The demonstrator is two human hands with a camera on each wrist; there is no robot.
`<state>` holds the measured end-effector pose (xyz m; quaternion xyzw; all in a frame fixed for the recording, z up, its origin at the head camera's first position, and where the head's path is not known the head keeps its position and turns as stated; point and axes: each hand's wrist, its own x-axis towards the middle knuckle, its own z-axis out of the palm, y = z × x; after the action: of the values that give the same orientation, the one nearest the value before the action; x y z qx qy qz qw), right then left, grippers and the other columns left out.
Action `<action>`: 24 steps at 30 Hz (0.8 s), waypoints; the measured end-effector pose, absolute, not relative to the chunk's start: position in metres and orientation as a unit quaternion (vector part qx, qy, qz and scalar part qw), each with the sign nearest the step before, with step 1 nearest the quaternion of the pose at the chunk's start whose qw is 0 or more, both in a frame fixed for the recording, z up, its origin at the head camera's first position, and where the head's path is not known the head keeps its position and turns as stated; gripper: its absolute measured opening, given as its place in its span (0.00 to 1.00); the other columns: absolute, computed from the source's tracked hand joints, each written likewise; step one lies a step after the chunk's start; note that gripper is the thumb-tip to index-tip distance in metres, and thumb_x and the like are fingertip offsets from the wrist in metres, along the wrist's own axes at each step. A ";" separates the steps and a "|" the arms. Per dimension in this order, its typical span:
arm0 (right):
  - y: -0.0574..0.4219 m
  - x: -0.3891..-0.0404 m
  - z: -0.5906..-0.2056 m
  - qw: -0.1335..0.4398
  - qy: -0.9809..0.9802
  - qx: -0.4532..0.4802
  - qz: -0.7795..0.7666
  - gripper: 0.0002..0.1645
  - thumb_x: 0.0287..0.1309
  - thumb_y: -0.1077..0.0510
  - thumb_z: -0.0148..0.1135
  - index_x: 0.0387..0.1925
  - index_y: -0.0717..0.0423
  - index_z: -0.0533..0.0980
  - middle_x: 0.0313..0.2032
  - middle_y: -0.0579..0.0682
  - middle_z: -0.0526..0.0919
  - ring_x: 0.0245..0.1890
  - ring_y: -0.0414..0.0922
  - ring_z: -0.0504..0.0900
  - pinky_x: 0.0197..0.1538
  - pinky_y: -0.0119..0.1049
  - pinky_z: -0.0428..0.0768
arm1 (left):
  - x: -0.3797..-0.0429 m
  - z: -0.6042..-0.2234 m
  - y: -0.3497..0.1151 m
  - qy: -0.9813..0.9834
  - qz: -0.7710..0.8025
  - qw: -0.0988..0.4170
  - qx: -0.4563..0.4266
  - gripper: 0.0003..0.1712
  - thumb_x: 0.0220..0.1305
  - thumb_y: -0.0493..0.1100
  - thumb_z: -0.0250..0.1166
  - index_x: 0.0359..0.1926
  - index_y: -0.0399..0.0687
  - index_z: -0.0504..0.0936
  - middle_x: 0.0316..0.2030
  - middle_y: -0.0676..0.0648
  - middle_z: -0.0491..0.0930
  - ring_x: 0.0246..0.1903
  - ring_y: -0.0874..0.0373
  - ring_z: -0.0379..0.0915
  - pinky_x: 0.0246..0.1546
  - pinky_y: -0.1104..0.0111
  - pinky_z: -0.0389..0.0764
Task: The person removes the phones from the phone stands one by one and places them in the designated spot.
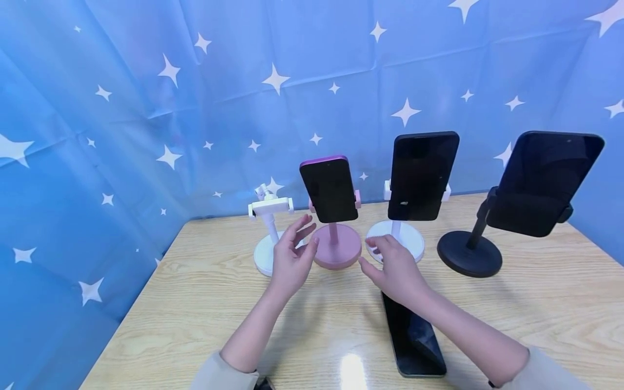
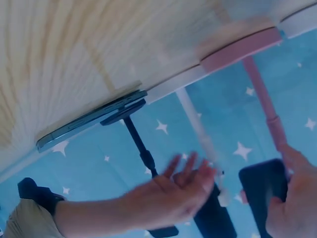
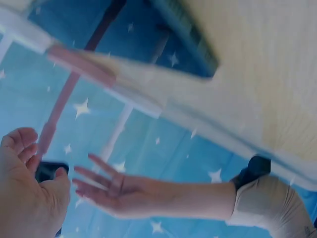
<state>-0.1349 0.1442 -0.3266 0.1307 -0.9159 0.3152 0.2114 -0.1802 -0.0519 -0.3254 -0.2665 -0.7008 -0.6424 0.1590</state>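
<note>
My left hand hovers in front of the pink phone stand, fingers loosely bent and thumb apart, holding nothing. A phone with a magenta edge sits upright in that stand's pink clamp. To the right, my right hand hangs above the table, its fingers relaxed and bare of any object, in front of a white phone stand that carries a black phone. Another dark phone lies flat on the table, its far end overlapped by my right hand. Both wrist views show the hands apart from each other.
On the left stands a white phone stand with no phone in its clamp. At the right, a black phone stand holds a large dark phone. A blue curtain with white stars hangs behind the wooden table.
</note>
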 end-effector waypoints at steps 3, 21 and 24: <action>0.139 -0.138 -0.312 0.231 -0.899 0.133 0.347 0.26 0.52 0.61 0.64 0.51 0.71 0.69 0.44 0.63 0.77 0.41 0.53 0.79 0.40 0.45 0.80 | -0.183 -0.324 -0.048 -0.697 -0.646 0.155 -0.270 0.29 0.58 0.25 0.55 0.61 0.30 0.61 0.59 0.34 0.64 0.57 0.42 0.66 0.51 0.60 0.74; 0.130 -0.168 -0.283 0.283 -0.842 0.143 0.436 0.26 0.59 0.66 0.56 0.58 0.73 0.64 0.52 0.66 0.74 0.52 0.56 0.76 0.49 0.46 0.76 | -0.203 -0.311 -0.035 -0.717 -0.618 0.165 -0.277 0.31 0.63 0.26 0.46 0.67 0.31 0.52 0.63 0.35 0.58 0.60 0.45 0.63 0.55 0.61 0.69; 0.129 -0.172 -0.284 0.283 -0.839 0.144 0.442 0.26 0.58 0.68 0.55 0.58 0.73 0.64 0.52 0.66 0.74 0.51 0.56 0.76 0.50 0.46 0.76 | -0.205 -0.309 -0.033 -0.722 -0.613 0.173 -0.270 0.29 0.64 0.27 0.45 0.67 0.32 0.53 0.63 0.35 0.58 0.59 0.44 0.63 0.55 0.60 0.69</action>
<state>-0.1719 0.1294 -0.2841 0.1440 -0.8388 0.4425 0.2827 -0.2053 -0.0331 -0.3093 -0.2696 -0.7220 -0.6131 0.1733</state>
